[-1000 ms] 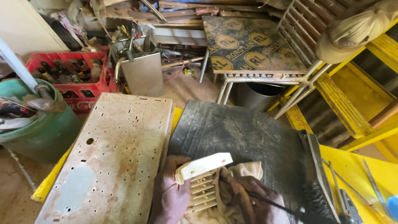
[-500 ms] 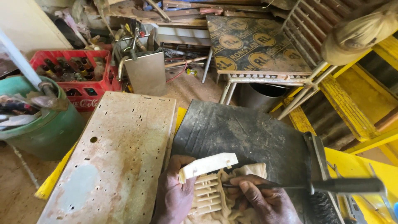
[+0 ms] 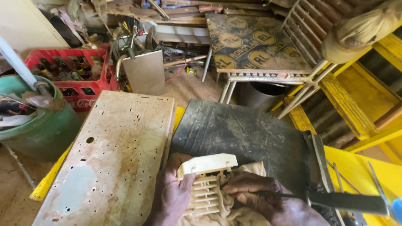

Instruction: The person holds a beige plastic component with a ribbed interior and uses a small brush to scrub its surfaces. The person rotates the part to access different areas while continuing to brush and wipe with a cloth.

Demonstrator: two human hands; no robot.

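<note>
Left hand (image 3: 173, 196) grips cream grille (image 3: 205, 184); right hand (image 3: 268, 201) perhaps holds tool (image 3: 335, 200).

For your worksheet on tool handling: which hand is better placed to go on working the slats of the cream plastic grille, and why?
Probably the right hand: it grips the long metal tool beside the slats. The left hand clasps the cream plastic grille from its left side, steadying it over the cloth.

Cream plastic slatted grille (image 3: 205, 184), tilted on beige cloth (image 3: 247, 209) over dark rubber mat; thin metal tool (image 3: 351, 201) alongside
</note>
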